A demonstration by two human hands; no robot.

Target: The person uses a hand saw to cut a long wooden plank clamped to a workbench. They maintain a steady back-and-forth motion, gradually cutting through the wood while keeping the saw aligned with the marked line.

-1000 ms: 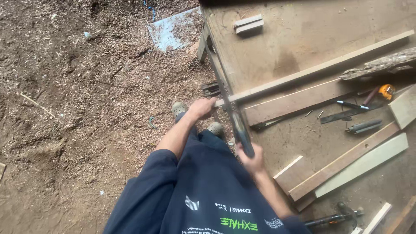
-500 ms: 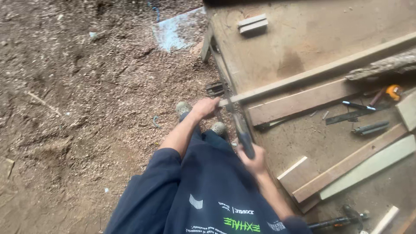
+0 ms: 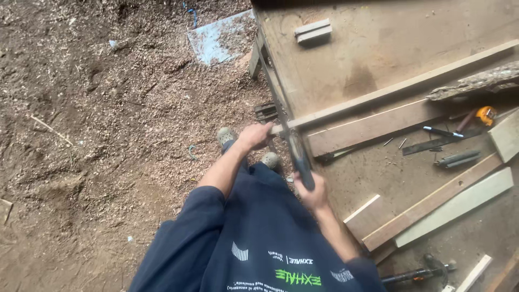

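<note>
Reaching forward from a dark blue sleeve pushed up to the elbow, the left hand is clenched over the near end of a long pale wooden batten, which runs from that hand out toward two o'clock across the workbench; the forearm is bare and nearly straight, knuckles uppermost; the right hand, lower and toward five o'clock of the left, is wrapped around the dark handle of a hand tool whose body slants up toward eleven o'clock and meets the batten's end just beside the left hand; the right wrist is bent back and the forearm drops toward five o'clock under the sweatshirt.

What kind of tool it is cannot be told for certain: its working end is blurred and partly hidden where it crosses the bench edge, so whether it touches the wood there is unclear; the right fingertips are out of sight round the handle; two shoes show just below the left hand, the rest of the legs covered by the sweatshirt.

At three o'clock on the bench lie a broader plank, a yellow tape measure and a bark-edged slab cut off by the frame; a dark long-handled tool at five o'clock is half cropped; sawdust covers the ground from seven to eleven o'clock.
</note>
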